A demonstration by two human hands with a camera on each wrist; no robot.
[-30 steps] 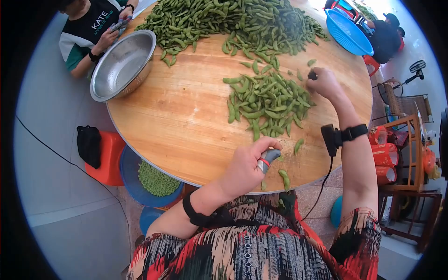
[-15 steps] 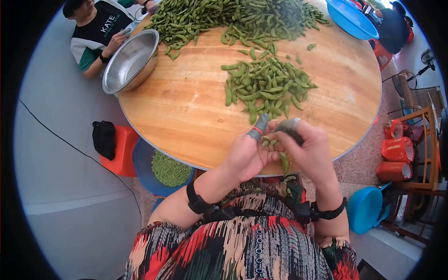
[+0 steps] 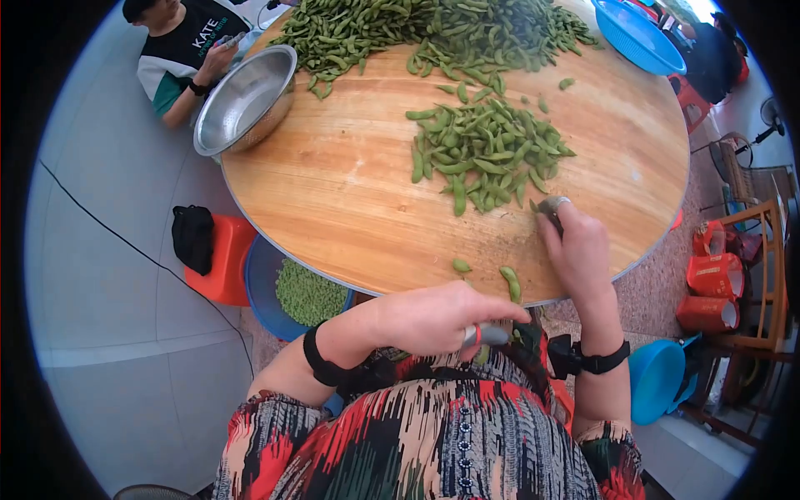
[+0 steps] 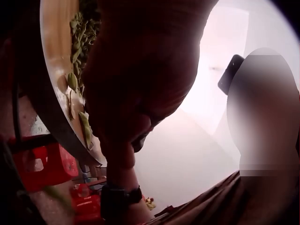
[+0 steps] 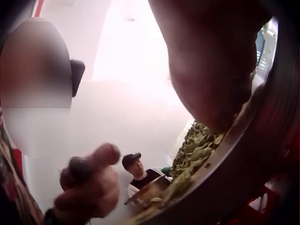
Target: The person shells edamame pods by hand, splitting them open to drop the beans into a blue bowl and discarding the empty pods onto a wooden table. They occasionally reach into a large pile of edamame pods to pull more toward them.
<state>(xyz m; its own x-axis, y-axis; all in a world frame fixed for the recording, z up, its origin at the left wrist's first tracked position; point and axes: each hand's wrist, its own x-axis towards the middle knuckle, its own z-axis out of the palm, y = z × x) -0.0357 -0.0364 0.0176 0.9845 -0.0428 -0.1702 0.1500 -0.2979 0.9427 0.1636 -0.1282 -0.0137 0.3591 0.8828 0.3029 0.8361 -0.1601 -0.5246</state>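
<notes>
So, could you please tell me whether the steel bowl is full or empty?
Empty: the steel bowl shows only bare metal inside.

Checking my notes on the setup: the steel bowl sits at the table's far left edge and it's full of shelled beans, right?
Not quite. The steel bowl does sit at the far left edge of the wooden table, but the head view shows it empty. The shelled beans lie in a blue basin below the table's near edge.
</notes>
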